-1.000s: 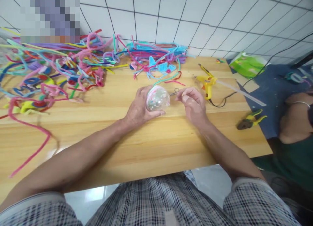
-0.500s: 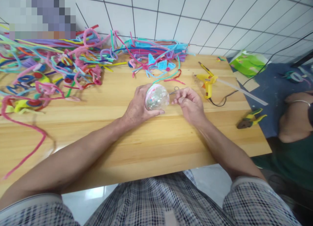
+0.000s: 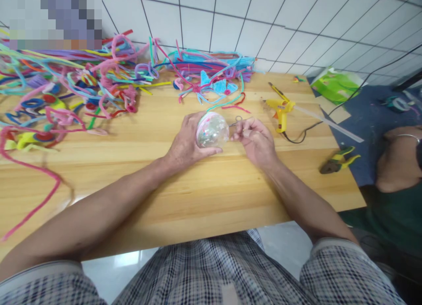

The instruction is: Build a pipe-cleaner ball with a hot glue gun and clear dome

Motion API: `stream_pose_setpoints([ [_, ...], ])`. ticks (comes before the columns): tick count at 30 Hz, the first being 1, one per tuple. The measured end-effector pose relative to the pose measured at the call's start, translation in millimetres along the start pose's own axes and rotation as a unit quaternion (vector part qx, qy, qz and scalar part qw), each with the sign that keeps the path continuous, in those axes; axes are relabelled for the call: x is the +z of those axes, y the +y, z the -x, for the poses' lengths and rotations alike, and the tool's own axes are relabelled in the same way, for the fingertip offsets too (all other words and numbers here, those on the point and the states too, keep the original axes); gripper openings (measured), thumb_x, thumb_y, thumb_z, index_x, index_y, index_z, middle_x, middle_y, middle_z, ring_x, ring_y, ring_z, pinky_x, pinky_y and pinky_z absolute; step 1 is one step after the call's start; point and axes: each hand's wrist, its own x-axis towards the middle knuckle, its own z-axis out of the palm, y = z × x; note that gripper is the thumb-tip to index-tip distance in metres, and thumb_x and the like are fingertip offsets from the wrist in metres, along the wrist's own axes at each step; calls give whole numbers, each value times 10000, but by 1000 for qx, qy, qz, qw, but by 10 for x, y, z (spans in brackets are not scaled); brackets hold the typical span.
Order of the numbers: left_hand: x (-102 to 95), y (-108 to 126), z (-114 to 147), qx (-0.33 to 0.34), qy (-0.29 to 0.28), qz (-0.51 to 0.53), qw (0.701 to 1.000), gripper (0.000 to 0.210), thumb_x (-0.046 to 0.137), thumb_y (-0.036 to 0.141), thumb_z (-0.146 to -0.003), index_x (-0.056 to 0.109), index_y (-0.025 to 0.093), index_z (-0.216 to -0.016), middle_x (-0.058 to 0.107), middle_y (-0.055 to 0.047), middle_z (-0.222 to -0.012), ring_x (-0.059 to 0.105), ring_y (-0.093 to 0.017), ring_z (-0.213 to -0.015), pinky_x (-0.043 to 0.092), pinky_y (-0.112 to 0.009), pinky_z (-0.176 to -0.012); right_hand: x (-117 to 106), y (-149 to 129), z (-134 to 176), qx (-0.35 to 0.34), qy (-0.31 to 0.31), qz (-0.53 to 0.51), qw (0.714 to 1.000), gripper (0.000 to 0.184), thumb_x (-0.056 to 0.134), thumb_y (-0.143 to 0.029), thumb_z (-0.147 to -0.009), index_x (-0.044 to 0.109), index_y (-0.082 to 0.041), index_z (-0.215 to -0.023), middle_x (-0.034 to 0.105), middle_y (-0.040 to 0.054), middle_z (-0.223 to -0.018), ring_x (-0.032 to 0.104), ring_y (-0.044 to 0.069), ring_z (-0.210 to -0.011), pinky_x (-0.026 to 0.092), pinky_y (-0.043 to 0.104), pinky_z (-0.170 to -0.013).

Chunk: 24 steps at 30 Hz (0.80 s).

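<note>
My left hand (image 3: 186, 142) curls around a clear, rounded dome (image 3: 215, 130) with small coloured bits in it and a pinkish-white rim on its left side. The thumb lies along the dome's lower edge. Just right of the dome, my right hand (image 3: 257, 140) has its thumb and fingertips pinched together; whatever is between them is too small to make out. Behind those fingers the loop of a pair of scissors (image 3: 238, 119) shows, the rest mostly hidden. Pieces of green and red pipe cleaner (image 3: 235, 107) lie just beyond the dome.
Tangled pipe cleaners (image 3: 82, 85) cover the table's left side, with a bundle (image 3: 214, 67) by the tiled wall. On the right lie a yellow glue gun (image 3: 280, 111) with its cord, a utility knife (image 3: 277, 92) and pliers (image 3: 336, 161). Another person's arm (image 3: 397, 160) shows at far right.
My right hand's fingers have shifted slightly, still pinched beside the dome. My left hand keeps the dome in the same place.
</note>
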Motion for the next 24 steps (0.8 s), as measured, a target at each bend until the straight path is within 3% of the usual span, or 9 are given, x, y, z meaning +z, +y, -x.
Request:
stream_pose_setpoints([
  [7, 15, -12, -2, 6, 3, 3, 1000, 1138, 969, 721, -737, 404, 255, -1608, 596, -171, -1539, 607, -384, -1427, 543, -573, -1215, 23, 1, 2, 11, -3, 5, 1000, 282, 809, -343, -742, 544, -262, -796, 609, -39, -809, 580, 145, -705, 545, 354, -776],
  [11, 16, -11, -4, -5, 1, 2, 1000, 1135, 979, 705, -730, 412, 259, -1606, 594, -165, -1533, 600, -386, -1430, 540, -581, -1218, 41, -32, 10, 39, -16, -14, 999, 397, 817, -500, -819, 497, -270, -770, 524, -54, -728, 543, 145, -633, 570, 384, -778],
  [15, 11, -6, -3, -2, 0, 21, 1000, 1125, 994, 638, -741, 404, 280, -1629, 580, -150, -1550, 581, -389, -1456, 521, -580, -1243, 57, -61, 24, 56, -10, -7, 998, 518, 854, -590, -791, 441, -280, -739, 442, -77, -666, 479, 138, -564, 603, 403, -761],
  [24, 6, 3, -7, -5, 0, 9, 1000, 1114, 1000, 631, -743, 408, 274, -1617, 588, -156, -1546, 597, -379, -1451, 541, -579, -1235, 89, -43, 46, 65, -13, -15, 998, 451, 809, -563, -821, 456, -286, -776, 447, -90, -657, 478, 136, -533, 651, 435, -757],
])
